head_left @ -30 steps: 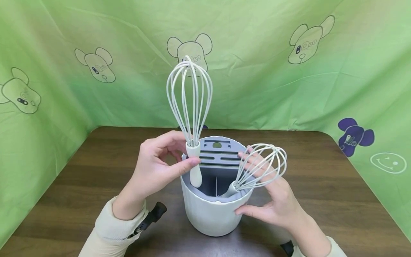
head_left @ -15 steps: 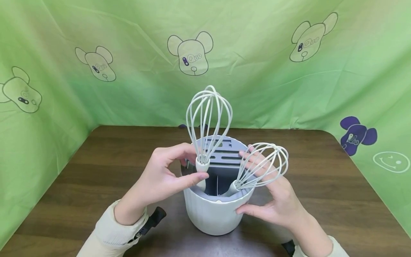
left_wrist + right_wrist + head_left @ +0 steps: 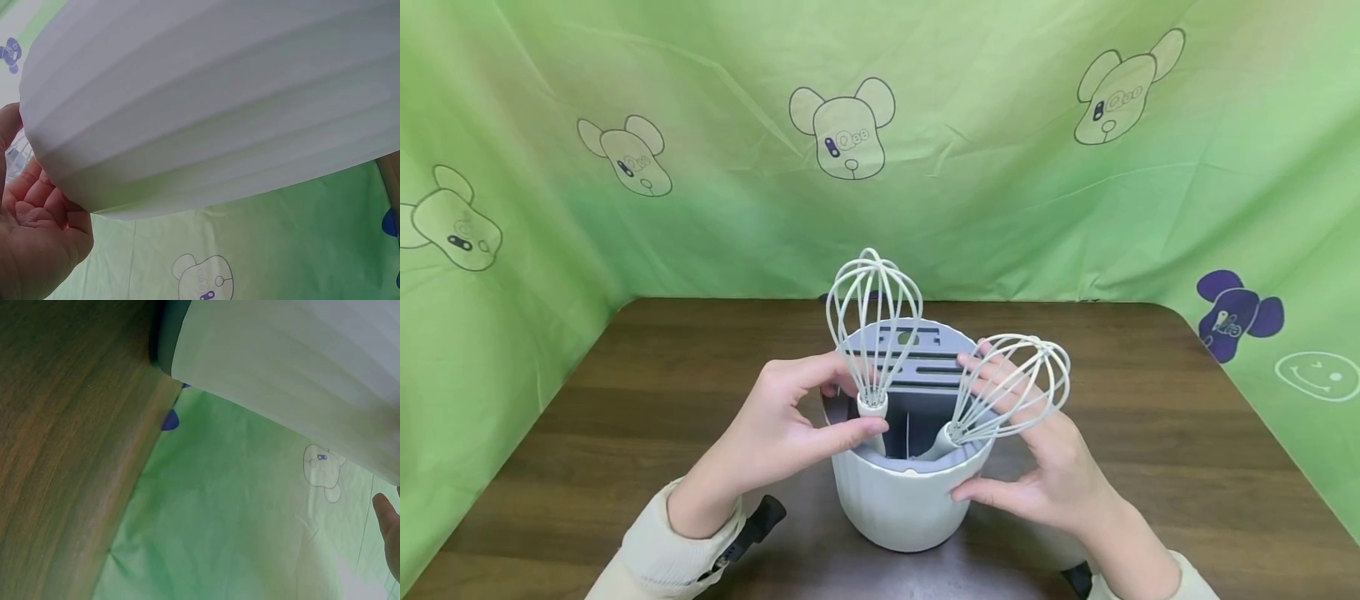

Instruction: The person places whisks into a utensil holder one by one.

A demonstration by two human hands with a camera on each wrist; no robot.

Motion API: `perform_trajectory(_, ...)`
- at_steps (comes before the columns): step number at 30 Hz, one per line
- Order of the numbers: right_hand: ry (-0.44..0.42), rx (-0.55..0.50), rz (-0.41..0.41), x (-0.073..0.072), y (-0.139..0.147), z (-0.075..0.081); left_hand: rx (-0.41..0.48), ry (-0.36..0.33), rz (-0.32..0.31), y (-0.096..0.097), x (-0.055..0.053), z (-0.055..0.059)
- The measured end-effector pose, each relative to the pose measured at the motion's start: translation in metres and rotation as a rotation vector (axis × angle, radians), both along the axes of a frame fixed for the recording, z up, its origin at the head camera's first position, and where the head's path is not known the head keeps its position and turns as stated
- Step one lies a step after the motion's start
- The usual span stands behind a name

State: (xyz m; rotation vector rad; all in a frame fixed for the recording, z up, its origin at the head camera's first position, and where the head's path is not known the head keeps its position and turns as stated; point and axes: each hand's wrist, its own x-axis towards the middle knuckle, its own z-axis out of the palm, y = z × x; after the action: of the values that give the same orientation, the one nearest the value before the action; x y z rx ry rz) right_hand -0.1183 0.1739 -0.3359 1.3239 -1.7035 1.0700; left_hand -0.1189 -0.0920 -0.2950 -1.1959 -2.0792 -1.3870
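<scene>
In the head view my left hand (image 3: 793, 421) pinches a white balloon whisk (image 3: 874, 325) near the top of its handle. That whisk stands upright, wires up, with its handle down inside the left part of a white utensil holder (image 3: 902, 508). My right hand (image 3: 1037, 462) holds the holder's right side, thumb at the front and fingers near the rim. A second white whisk (image 3: 1022, 387) leans right out of the holder, its wires in front of those fingers. The left wrist view shows the ribbed holder wall (image 3: 187, 119) beside my left fingers. Both handle ends are hidden.
The holder has a grey slotted insert (image 3: 925, 367) at its back and a divider inside. It stands on a dark wooden table (image 3: 647, 375). A green printed cloth (image 3: 715, 200) hangs behind and along the sides.
My left hand has brought its whisk rightward and down, so the handle has sunk into the holder and the wires sit lower. The right hand and the leaning whisk have stayed put.
</scene>
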Motion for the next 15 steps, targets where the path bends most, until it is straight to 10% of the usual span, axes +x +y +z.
perform_trajectory(15, -0.004, 0.014, -0.007, 0.0004, -0.0002, 0.0005, -0.14, -0.046, -0.121, -0.0023, 0.0023, 0.0066)
